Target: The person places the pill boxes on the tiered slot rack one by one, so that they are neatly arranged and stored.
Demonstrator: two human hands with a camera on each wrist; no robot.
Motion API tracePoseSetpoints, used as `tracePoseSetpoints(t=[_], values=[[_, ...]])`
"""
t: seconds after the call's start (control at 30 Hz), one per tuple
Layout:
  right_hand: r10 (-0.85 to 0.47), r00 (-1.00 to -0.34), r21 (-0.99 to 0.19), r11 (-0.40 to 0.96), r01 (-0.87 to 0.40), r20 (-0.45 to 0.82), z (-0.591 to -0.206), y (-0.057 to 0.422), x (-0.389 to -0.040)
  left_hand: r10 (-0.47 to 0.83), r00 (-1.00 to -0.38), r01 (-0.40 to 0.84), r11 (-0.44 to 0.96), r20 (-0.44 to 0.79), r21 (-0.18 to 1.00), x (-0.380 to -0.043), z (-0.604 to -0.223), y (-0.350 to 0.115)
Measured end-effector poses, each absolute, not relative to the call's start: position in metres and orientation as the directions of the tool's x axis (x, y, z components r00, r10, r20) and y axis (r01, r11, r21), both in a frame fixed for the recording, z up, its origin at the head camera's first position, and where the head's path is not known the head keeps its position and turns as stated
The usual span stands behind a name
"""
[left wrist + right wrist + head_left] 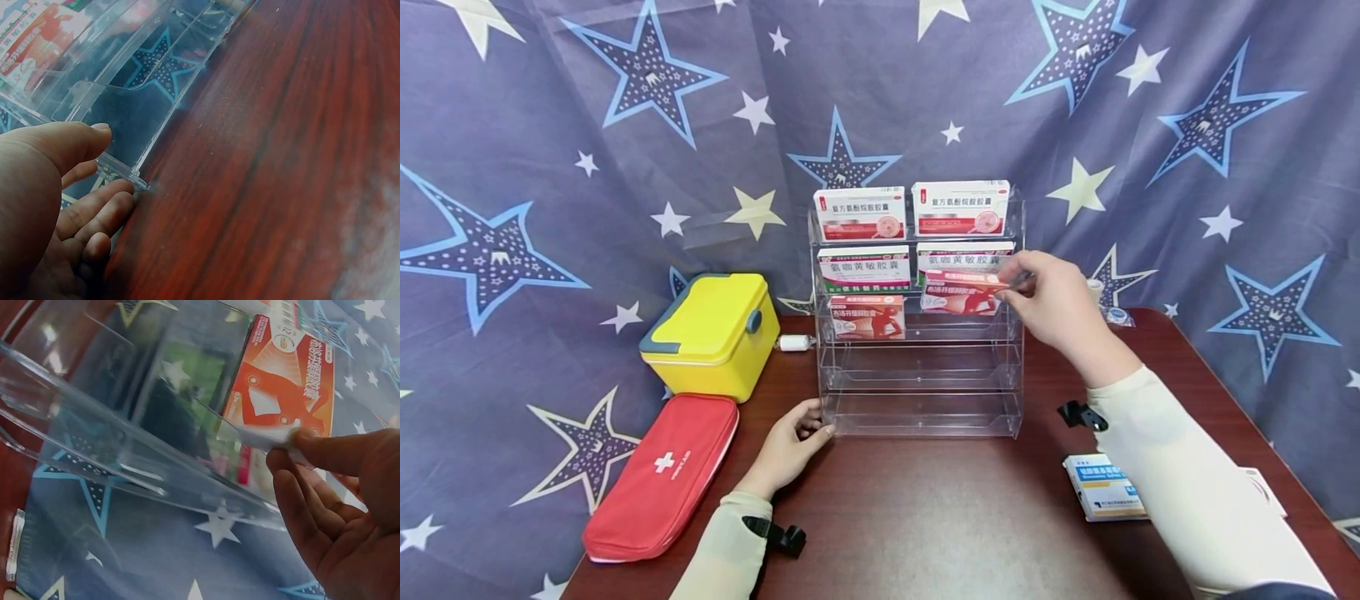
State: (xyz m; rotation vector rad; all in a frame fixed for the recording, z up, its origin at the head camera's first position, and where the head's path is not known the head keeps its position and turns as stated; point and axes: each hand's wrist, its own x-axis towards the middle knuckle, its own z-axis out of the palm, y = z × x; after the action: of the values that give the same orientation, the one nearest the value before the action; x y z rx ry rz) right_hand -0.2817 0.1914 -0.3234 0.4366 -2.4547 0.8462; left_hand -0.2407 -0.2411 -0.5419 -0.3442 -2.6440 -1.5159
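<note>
My right hand [1048, 300] pinches the right end of a red-and-white medicine box [962, 292] between thumb and fingers. That box tilts in front of the rack's third tier, overlapping a green-and-white box [966, 254] behind it. In the right wrist view its orange-red face [281, 381] shows above the clear plastic. At the lower left corner of the clear display rack [917, 425], my left hand [790, 442] holds the side edge, thumb on one side and curled fingers on the other. A matching red box [867, 318] stands in the third tier's left half.
Two white-and-red boxes [861, 215] fill the top tier, with a green-and-white box [863, 268] below left. A yellow case [715, 333] and red first-aid pouch [662, 475] lie left. Blue-and-white boxes [1101, 487] lie beside the right sleeve. A starry curtain [880, 83] hangs behind.
</note>
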Motion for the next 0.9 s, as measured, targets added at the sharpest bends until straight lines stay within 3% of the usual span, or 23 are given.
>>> tracePoseSetpoints(t=[0.23, 0.9], values=[[-0.188, -0.823, -0.386, 0.813, -0.436, 0.535, -0.340, 0.181, -0.285, 0.162, -0.970, 0.236, 0.486, 0.179, 0.842, -0.241, -0.541, -0.240], [-0.227, -0.849, -0.348, 0.838, -0.420, 0.478, -0.345, 0.177, -0.286, 0.149, -0.968, 0.250, 0.461, 0.204, 0.851, -0.239, -0.542, -0.238]])
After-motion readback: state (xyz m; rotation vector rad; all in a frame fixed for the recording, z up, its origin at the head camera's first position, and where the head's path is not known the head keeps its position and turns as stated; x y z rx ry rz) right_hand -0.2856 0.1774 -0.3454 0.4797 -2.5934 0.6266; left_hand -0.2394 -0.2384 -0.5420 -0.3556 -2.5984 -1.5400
